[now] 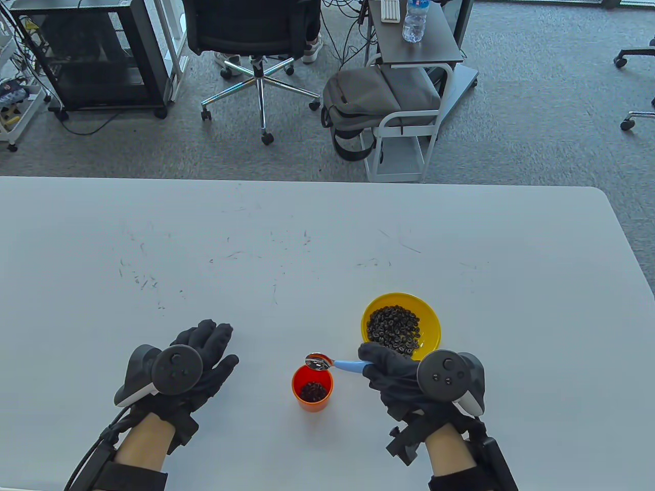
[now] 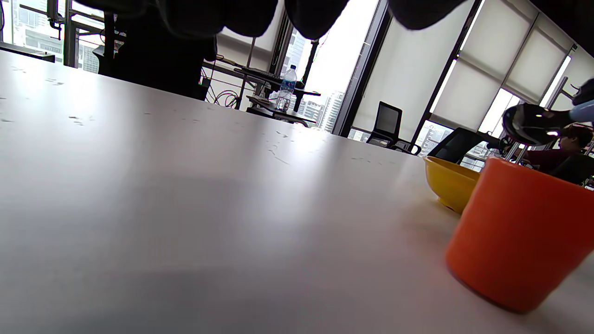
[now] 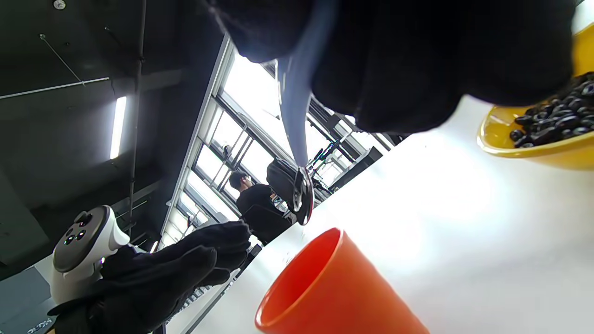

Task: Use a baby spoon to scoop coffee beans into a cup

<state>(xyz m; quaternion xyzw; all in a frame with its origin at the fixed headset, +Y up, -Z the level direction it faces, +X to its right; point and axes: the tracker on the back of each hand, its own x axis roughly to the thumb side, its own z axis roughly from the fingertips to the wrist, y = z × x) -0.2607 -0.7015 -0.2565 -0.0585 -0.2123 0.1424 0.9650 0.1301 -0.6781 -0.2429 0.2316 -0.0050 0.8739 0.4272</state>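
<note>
An orange cup (image 1: 312, 389) stands on the white table with coffee beans in its bottom. It also shows in the left wrist view (image 2: 519, 236) and the right wrist view (image 3: 334, 287). A yellow bowl (image 1: 430, 319) of coffee beans (image 1: 394, 330) sits behind it to the right. My right hand (image 1: 399, 376) grips the blue handle of a baby spoon (image 1: 327, 362). The spoon's metal bowl hangs just above the cup's far rim and looks empty. My left hand (image 1: 204, 358) rests flat and open on the table, left of the cup, holding nothing.
The table's far edge (image 1: 307, 180) runs across the view, with an office chair (image 1: 250, 30), a grey backpack (image 1: 378, 102) and a small cart with a water bottle (image 1: 414, 20) on the floor beyond it.
</note>
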